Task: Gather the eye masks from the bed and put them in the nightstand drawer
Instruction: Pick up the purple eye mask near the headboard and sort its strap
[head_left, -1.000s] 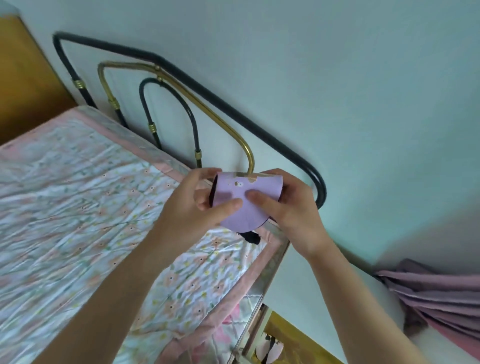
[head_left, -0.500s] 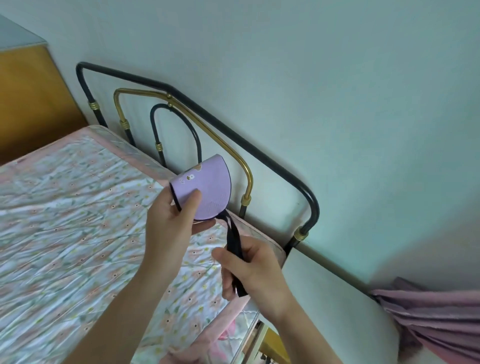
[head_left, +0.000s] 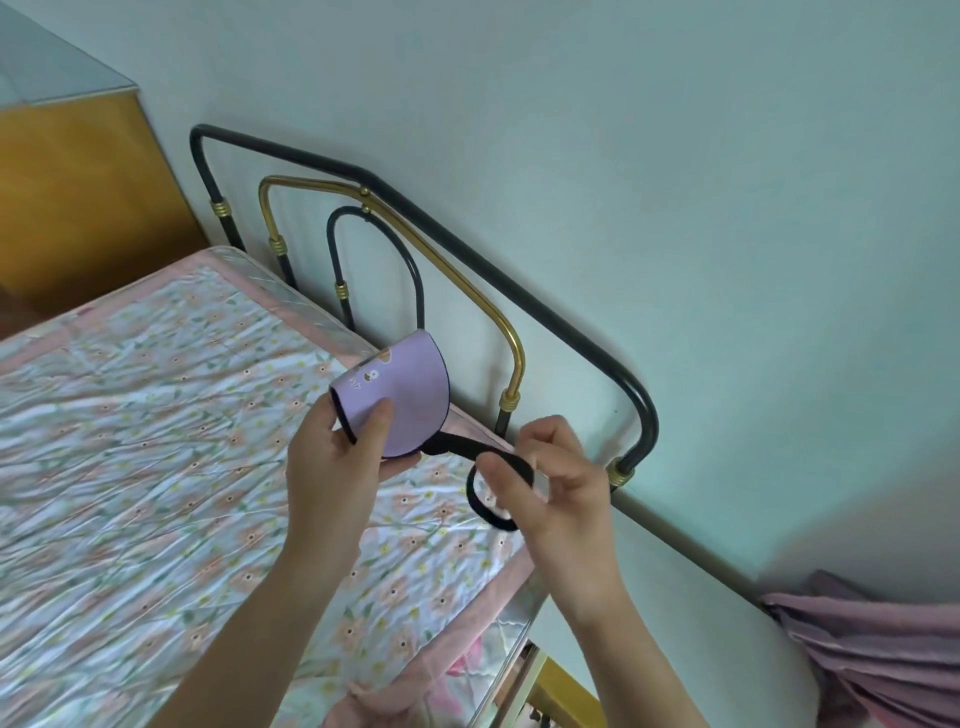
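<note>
A lilac eye mask (head_left: 410, 395), folded in half with a small print and a dark edge, is held up above the bed's head end. My left hand (head_left: 337, 457) grips its lower left edge, thumb on the front. The mask's black elastic strap (head_left: 485, 470) runs out to the right and curls into a loop. My right hand (head_left: 556, 488) pinches that loop between thumb and fingers. The bed (head_left: 145, 467) below has a floral quilt with a pink border. No other mask shows on the quilt. A yellow nightstand (head_left: 561, 691) peeks out at the bottom edge beside the bed.
A black and brass metal headboard (head_left: 467, 244) stands against the pale wall behind my hands. A yellow wooden cabinet (head_left: 78, 197) sits at the far left. Pink-mauve fabric (head_left: 878, 654) lies on a white surface at the bottom right.
My hands parted: the left kept the folded mask while the right slid along the black strap, pulled it rightward and curled it into a loop. The view tilted so more headboard shows.
</note>
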